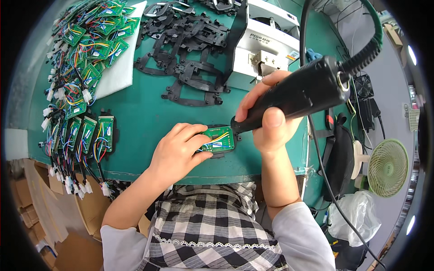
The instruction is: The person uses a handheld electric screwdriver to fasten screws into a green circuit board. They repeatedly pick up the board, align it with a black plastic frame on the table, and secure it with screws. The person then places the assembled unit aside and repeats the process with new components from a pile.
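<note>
My left hand (174,147) grips the left end of a green circuit board (228,141), its thumb and fingers at opposite edges. Yellow, blue and white wires cross the board, which lies on a black plastic frame (218,156) at the table's front. My right hand (273,128) is wrapped round a thick black electric screwdriver (298,92). The tool slants down to the left, with its nose close by the board's upper right corner. Whether its tip touches a screw is hidden. A cord leaves its upper right end.
Wired circuit boards (97,49) are heaped at the far left, partly on a white foam sheet (121,74). Several boards (105,133) stand in a row nearer me. Black frames (185,54) lie behind the hands, beside a white screw feeder (260,43). A green fan (388,167) is at right.
</note>
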Available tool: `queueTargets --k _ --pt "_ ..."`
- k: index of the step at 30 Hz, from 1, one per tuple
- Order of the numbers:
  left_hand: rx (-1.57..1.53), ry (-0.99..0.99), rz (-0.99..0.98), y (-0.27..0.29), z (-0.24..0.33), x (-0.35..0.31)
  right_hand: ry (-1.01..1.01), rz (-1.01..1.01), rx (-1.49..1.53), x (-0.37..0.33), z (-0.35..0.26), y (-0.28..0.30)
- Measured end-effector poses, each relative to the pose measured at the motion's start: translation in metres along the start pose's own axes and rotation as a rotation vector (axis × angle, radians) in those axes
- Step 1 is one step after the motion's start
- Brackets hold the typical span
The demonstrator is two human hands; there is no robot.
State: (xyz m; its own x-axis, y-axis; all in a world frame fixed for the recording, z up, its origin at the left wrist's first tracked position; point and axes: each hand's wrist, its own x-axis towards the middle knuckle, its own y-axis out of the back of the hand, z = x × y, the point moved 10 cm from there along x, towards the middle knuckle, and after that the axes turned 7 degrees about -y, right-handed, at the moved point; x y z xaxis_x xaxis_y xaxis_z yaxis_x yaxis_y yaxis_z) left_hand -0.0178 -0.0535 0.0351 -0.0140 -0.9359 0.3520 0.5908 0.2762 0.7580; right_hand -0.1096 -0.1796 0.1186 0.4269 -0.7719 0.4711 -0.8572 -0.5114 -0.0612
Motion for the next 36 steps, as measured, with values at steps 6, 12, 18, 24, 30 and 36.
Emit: queueTargets --k 6,12,18,24,30,36 --pt "-0.027 -0.017 -0.005 -0.001 -0.001 0.004 -0.024 0.011 -0.022 0.003 0.0 0.007" --pt "-0.028 -0.016 -0.019 -0.001 -0.005 0.006 0.222 0.271 -0.047 0.048 -0.046 0.069" --pt "0.092 0.152 0.042 0.007 -0.014 0.021 0.365 0.257 -0.177 0.072 -0.068 0.063" --pt "0.125 0.106 0.042 0.002 -0.019 0.018 0.325 0.3 -0.2 0.072 -0.056 0.048" --pt "0.132 0.11 0.091 0.006 -0.021 0.018 0.102 0.23 -0.17 0.056 -0.048 0.039" --pt "0.137 0.103 0.087 0.006 -0.02 0.019 -0.016 0.112 0.013 0.009 -0.016 0.034"
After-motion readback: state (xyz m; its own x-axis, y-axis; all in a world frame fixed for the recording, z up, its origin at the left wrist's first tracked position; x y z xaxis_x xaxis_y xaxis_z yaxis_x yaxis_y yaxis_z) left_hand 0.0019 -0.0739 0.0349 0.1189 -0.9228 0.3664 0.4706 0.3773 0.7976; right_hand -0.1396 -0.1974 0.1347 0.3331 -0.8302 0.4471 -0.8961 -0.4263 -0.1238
